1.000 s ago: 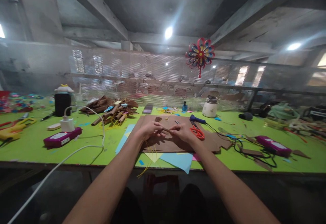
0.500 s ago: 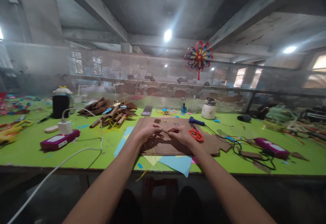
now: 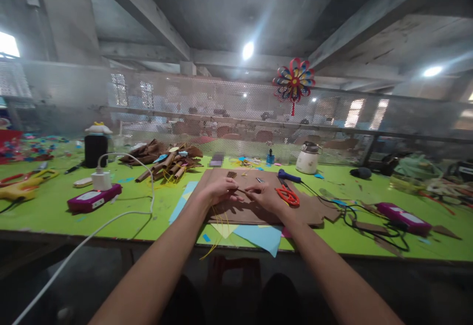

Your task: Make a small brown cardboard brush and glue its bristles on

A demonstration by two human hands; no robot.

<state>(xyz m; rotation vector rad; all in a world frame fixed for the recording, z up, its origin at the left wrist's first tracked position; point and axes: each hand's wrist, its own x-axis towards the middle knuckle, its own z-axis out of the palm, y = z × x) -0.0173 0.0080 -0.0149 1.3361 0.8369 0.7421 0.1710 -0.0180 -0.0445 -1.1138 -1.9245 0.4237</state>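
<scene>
Between the fingertips of both hands stretches a thin brown strip (image 3: 241, 191), probably paper. My left hand (image 3: 222, 190) pinches its left end, with the lower fingers loosely spread. Its other end is pinched by my right hand (image 3: 265, 195), knuckles up. Both hands are just above a stack of brown paper sheets (image 3: 254, 216). Red-handled scissors (image 3: 288, 196) lie right of my right hand, beside a blue-handled tool (image 3: 290, 176) with a black cable. A small brown bundle (image 3: 231, 174) rests beyond my left hand. Yellow strings (image 3: 220, 215) trail under my left wrist.
Light blue paper (image 3: 260, 236) sticks out past the table's front edge. A white cable (image 3: 125, 214) runs from a charger on a purple power strip (image 3: 94, 199). Brown paper rolls (image 3: 166, 167) are piled back left; a white jug (image 3: 307, 158) stands back right.
The view has shifted slightly, so everything sits a little farther right. My left hand's lower fingers have spread out more; both hands keep the strip.
</scene>
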